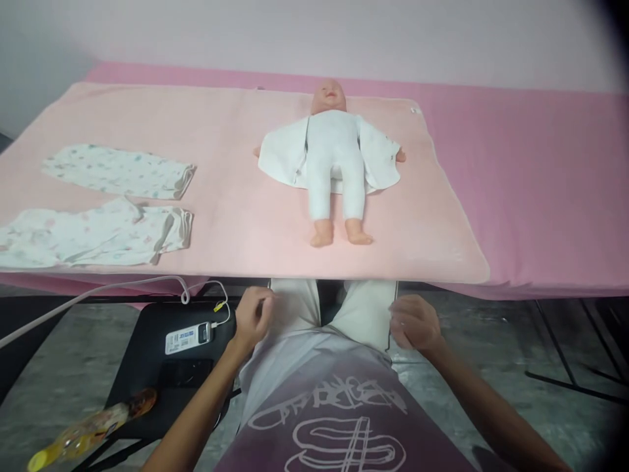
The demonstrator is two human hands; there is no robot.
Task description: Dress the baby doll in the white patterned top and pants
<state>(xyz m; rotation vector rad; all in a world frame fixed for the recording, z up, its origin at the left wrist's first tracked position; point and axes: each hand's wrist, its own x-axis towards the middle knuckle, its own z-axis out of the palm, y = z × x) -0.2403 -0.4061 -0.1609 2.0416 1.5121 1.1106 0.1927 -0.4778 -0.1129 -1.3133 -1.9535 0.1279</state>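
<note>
A baby doll [335,147] lies face up on a peach-pink mat [236,229], its head toward the wall and bare feet toward me. A white baby shirt [282,152] is spread open beneath it, with the doll's hands poking out at both sides. My left hand [253,316], curled closed, rests by my left thigh below the table edge. Beside my right thigh is my right hand [415,322], also curled and slightly blurred. Neither hand touches the doll, and nothing shows in either one.
Two printed baby garments [120,172] lie folded at the mat's left. A pink cloth [540,183] covers the table. Below left, a black stool [147,328] holds a power bank [188,337] with a white cable [98,283], a dark phone [185,373] and a yellow-capped bottle [91,429].
</note>
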